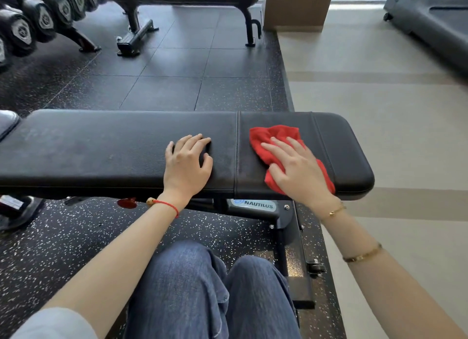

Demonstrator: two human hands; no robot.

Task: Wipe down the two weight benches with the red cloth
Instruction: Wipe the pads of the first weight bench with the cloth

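While your right hand (298, 169) is pressing flat on the crumpled red cloth (276, 146) near the black padded bench's (101, 148) rounded end, your left hand (187, 161) is resting beside it, fingers loosely bent, holding nothing.

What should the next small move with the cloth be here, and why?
Probably slide the right hand, which presses flat on the red cloth, leftward across the near bench pad. The cloth sits near the pad's right end, and the long stretch left of the seam looks dull and smudged. The left hand rests there and would need to move aside.
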